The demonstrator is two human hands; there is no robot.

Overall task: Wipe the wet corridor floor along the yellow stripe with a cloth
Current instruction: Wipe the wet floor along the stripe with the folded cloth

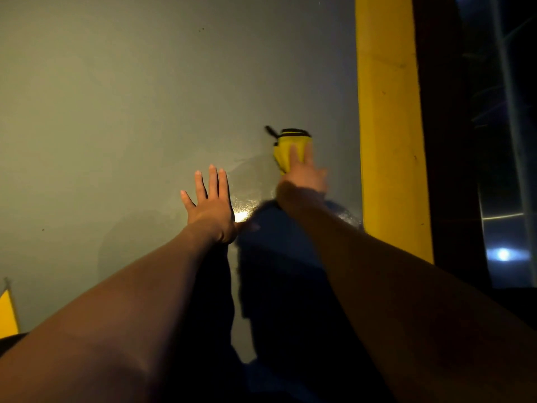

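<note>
Right hand (pixel 305 177) stretched out flat at about one o'clock, fingers straight, pressing a yellow cloth (pixel 286 148) with a black edge onto the grey floor (pixel 116 112). Cloth lying just beside the yellow stripe (pixel 389 126), at its nine o'clock, not touching it. Left hand (pixel 210 205) flat on the floor at the cloth's seven o'clock, fingers straight and spread, holding nothing. Wet patch (pixel 250 196) glinting between the two hands, reaching toward the stripe at four o'clock. Small yellow corner (pixel 7 311) at far eight o'clock.
</note>
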